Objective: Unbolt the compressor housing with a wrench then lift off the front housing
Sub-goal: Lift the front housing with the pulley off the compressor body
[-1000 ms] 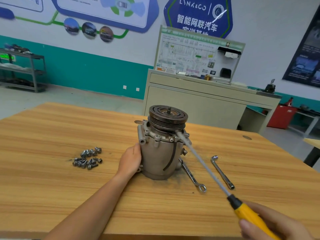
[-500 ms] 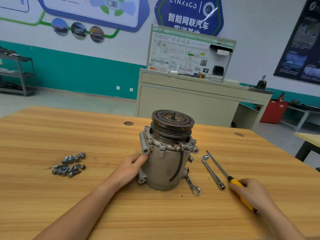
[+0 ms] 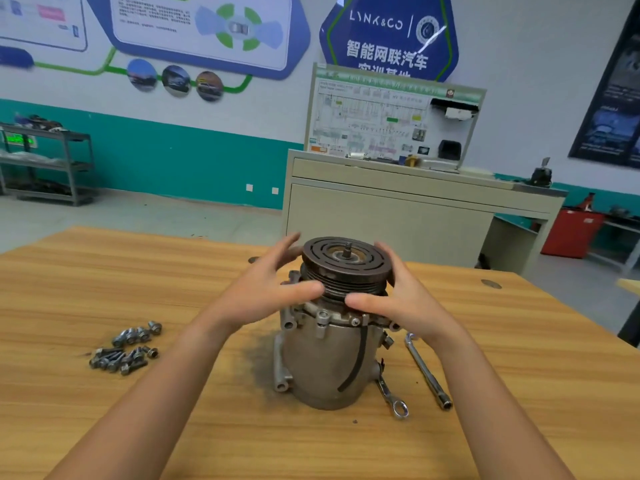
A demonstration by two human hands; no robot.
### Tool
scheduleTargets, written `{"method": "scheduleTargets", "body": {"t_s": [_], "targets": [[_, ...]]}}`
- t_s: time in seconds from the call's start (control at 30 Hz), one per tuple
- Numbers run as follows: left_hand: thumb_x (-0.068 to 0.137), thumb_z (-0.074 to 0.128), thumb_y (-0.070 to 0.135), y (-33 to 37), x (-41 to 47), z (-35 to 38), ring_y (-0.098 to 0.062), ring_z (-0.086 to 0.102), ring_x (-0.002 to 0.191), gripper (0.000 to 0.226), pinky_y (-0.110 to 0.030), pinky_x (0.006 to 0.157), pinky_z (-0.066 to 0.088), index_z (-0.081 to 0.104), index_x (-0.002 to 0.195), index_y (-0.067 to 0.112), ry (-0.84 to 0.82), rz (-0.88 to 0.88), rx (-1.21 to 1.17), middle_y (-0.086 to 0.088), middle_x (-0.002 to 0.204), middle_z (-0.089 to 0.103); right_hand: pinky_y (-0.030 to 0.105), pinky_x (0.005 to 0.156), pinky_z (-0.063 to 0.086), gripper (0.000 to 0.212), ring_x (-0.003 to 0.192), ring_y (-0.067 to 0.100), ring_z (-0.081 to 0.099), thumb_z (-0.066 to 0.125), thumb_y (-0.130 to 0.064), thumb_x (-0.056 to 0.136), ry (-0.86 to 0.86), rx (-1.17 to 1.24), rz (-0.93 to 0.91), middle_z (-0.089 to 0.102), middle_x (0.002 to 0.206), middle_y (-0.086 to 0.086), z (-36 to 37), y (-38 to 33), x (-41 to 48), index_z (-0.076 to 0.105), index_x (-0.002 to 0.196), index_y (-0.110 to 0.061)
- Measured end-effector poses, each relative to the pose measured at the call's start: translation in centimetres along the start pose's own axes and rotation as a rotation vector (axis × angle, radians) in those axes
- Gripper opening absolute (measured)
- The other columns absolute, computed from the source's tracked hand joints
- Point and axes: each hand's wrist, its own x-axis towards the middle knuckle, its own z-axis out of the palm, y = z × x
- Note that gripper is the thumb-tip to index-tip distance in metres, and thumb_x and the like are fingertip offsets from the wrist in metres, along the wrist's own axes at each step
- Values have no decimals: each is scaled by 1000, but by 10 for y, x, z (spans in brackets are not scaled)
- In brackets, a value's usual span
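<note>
The grey compressor stands upright on the wooden table, its dark grooved pulley and front housing on top. My left hand is at the pulley's left side, fingers spread and blurred, thumb at the grooves. From the right, my right hand cups the pulley, with the thumb in front and the fingers behind the rim. A ring wrench lies against the compressor's base on the right. An L-shaped socket wrench lies just beyond it.
A pile of several removed bolts lies on the table to the left. Dark grime marks the wood beside the base. A beige cabinet with a display board stands behind the table.
My right hand has let go of the yellow-handled screwdriver and risen to the pulley. My left hand has moved up from the compressor's body to the pulley's left side.
</note>
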Motion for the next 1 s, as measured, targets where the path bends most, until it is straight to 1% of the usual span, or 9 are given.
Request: {"method": "scheduleTargets", "body": {"t_s": [0.03,0.1,0.27,0.4,0.53,0.63,0.73,0.87,1.0], "targets": [[59,78,50,7,7,8,30,37,106,89,4,83,29,23,129,49,-84,28,48,37,120,38,4,85,35,111,115,-10,42,85,-47,51,-10,34,-12,42,128,-24,-1,2,4,24,141,-27],[59,85,43,11,15,14,32,40,100,80,7,76,31,27,114,52,-140,101,58,42,111,46,3,79,40,102,108,-11,50,81,-45,47,-41,77,-79,51,125,-17,-1,6,6,35,135,-24],[50,82,38,3,18,15,11,55,105,76,-2,79,40,46,116,43,-41,185,-59,34,111,59,8,75,45,81,101,-2,59,82,-38,41,108,211,-169,65,108,-14,9,14,10,53,116,-28],[46,83,37,9,26,13,4,60,102,73,-6,78,44,54,113,40,-33,193,-104,24,109,65,11,72,47,72,94,2,63,82,-34,40,183,286,-216,69,101,-14,9,9,13,58,108,-26],[46,84,36,30,42,0,-2,62,102,77,-13,79,49,56,118,32,-57,199,-124,15,109,68,14,70,50,66,93,7,65,81,-30,45,164,346,-255,70,99,-8,-8,-13,25,60,107,-22],[46,86,27,41,52,-9,5,63,93,69,-7,69,47,58,108,33,-25,171,-141,22,99,69,16,67,51,61,91,7,66,81,-34,44,166,366,-228,71,95,-10,-16,-26,36,62,101,-24],[41,84,34,42,57,-12,3,65,88,67,-10,65,48,60,104,32,1,109,-171,21,94,70,20,68,51,64,91,11,67,82,-38,40,190,370,-163,72,94,-6,-15,-33,46,64,99,-22],[39,80,40,34,48,-17,-7,66,95,71,-17,74,51,62,106,25,29,69,-230,11,98,72,23,72,51,64,92,11,67,84,-34,45,179,344,-90,71,98,-2,-6,-43,47,64,104,-17],[24,87,53,34,26,-39,-9,66,96,90,-17,72,51,62,106,26,64,97,-217,10,100,72,22,72,54,70,92,9,66,83,-35,47,155,329,-104,70,102,-4,15,-66,36,61,111,-16]]}}
